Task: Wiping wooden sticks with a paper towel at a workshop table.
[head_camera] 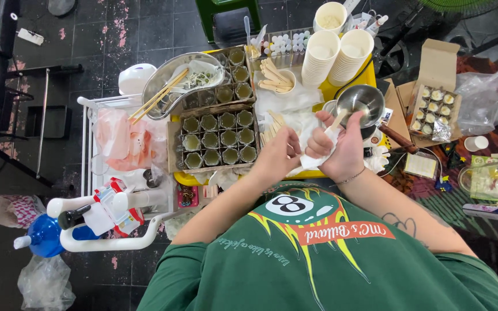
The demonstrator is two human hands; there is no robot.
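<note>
My left hand [280,152] and right hand [341,147] meet over the front edge of the yellow worktop [370,72]. The right hand is closed around a wooden stick [338,119] and a bit of white tissue [318,155]; the stick's upper end pokes out of my fist toward the steel bowl [359,103], which sits just beyond my knuckles. The left hand is curled, its fingertips pinching the tissue just beside the right hand, so both hands touch it. Whether the stick's lower end is wrapped in the tissue I cannot tell, as my fingers cover it.

Left of my hands a cardboard tray [217,138] holds rows of small glass jars [229,138], all upright in their cells. More loose sticks lie in a white cup [278,80] behind the tray, near two stacks of paper cups [335,55]. A kidney-shaped steel dish [168,80] with a pair of chopsticks [159,95] across it rests at the far left of the worktop. To my right an open box [433,103] shows more small pots in a grid, well apart from my hands. A white cart [116,230] with bottles stands at my left.
</note>
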